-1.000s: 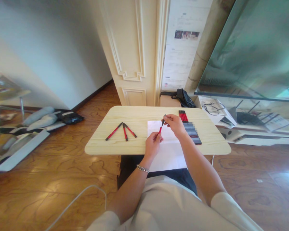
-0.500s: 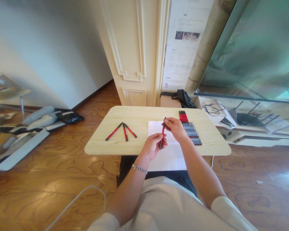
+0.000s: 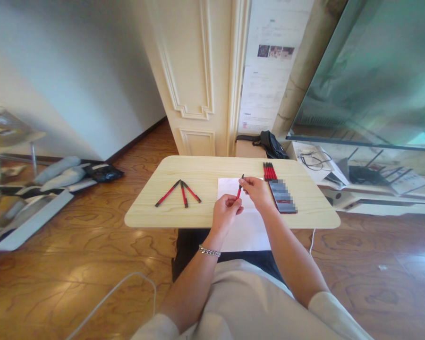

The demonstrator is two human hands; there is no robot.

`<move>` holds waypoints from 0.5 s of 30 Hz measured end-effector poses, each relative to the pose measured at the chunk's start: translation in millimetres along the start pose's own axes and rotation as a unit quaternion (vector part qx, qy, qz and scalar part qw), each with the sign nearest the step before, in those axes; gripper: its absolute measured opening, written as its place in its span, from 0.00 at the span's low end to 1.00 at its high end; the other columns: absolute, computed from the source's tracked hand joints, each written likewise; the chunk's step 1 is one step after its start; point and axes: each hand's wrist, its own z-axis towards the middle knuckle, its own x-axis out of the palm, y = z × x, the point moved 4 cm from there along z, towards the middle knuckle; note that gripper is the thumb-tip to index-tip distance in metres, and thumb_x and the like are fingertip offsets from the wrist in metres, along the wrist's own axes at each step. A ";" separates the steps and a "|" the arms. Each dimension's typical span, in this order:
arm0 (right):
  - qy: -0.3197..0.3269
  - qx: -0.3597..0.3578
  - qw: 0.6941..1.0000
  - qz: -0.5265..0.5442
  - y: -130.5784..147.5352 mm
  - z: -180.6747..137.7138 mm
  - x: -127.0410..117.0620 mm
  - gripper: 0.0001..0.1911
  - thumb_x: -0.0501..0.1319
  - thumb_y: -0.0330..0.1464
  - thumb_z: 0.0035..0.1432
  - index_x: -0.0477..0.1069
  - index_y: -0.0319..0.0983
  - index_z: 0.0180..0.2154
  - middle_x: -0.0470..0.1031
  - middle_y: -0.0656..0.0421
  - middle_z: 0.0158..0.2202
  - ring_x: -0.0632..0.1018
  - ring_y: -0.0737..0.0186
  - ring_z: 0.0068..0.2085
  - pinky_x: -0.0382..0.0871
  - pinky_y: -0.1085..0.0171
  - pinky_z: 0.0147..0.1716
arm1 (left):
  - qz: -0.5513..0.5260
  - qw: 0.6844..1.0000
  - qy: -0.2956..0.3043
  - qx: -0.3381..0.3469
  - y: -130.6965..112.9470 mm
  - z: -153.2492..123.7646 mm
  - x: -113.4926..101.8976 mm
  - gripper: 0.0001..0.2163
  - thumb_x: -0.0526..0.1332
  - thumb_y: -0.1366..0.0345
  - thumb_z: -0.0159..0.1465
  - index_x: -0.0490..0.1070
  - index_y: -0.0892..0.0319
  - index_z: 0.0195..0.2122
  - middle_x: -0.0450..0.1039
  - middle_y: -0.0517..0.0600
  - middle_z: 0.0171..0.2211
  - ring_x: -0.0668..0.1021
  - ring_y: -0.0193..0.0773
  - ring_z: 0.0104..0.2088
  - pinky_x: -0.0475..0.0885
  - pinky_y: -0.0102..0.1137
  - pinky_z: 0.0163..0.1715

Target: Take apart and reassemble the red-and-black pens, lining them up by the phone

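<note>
Over a white sheet of paper (image 3: pixel 246 233), both my hands grip a red pen with black ends (image 3: pixel 239 191). My left hand (image 3: pixel 225 212) is closed around its lower part and hides that end. Higher up, the fingertips of my right hand (image 3: pixel 258 192) pinch the pen near its black upper tip, which points away from me. Left of the paper, three similar red and black pens (image 3: pixel 184 196) lie fanned out, their far ends close together. Several more pens (image 3: pixel 269 171) lie side by side behind my right hand.
A dark flat rectangular thing (image 3: pixel 282 197), partly pixelated, lies right of my right wrist on the pale wooden table (image 3: pixel 148 212). A black bag (image 3: pixel 272 145) is beyond the far edge. Shelves with cables and a router (image 3: pixel 366 174) stand at the right.
My left hand has turned and closed further over the pen's lower end, which was showing before. The right hand has come slightly nearer to me. The other pens have not moved.
</note>
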 end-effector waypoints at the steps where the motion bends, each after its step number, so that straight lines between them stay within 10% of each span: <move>1: -0.003 0.010 1.000 -0.002 -1.0 -0.3 0.5 0.19 0.63 0.49 0.49 0.72 0.38 0.26 0.67 0.63 0.20 0.66 0.69 0.22 0.59 0.67 0.23 | 0.003 1.000 0.000 0.005 0.1 -0.2 -0.6 0.14 0.69 0.58 0.52 0.70 0.62 0.33 0.74 0.49 0.24 0.78 0.35 0.24 0.75 0.30 0.27; 8: -0.007 0.070 0.994 0.082 -0.6 -6.5 9.4 0.19 0.65 0.48 0.46 0.68 0.38 0.28 0.74 0.58 0.28 0.72 0.66 0.28 0.62 0.67 0.26 | -0.022 1.000 0.009 -0.020 0.5 -2.2 0.9 0.14 0.68 0.59 0.52 0.70 0.62 0.33 0.74 0.50 0.25 0.78 0.35 0.24 0.74 0.31 0.27; 15: -0.104 0.043 0.992 0.052 -10.6 -10.8 14.9 0.20 0.69 0.46 0.41 0.66 0.40 0.28 0.62 0.67 0.18 0.63 0.70 0.21 0.56 0.67 0.20 | -0.010 1.000 -0.006 0.000 5.1 -4.3 1.9 0.15 0.68 0.58 0.52 0.70 0.62 0.34 0.74 0.50 0.25 0.78 0.36 0.24 0.73 0.31 0.26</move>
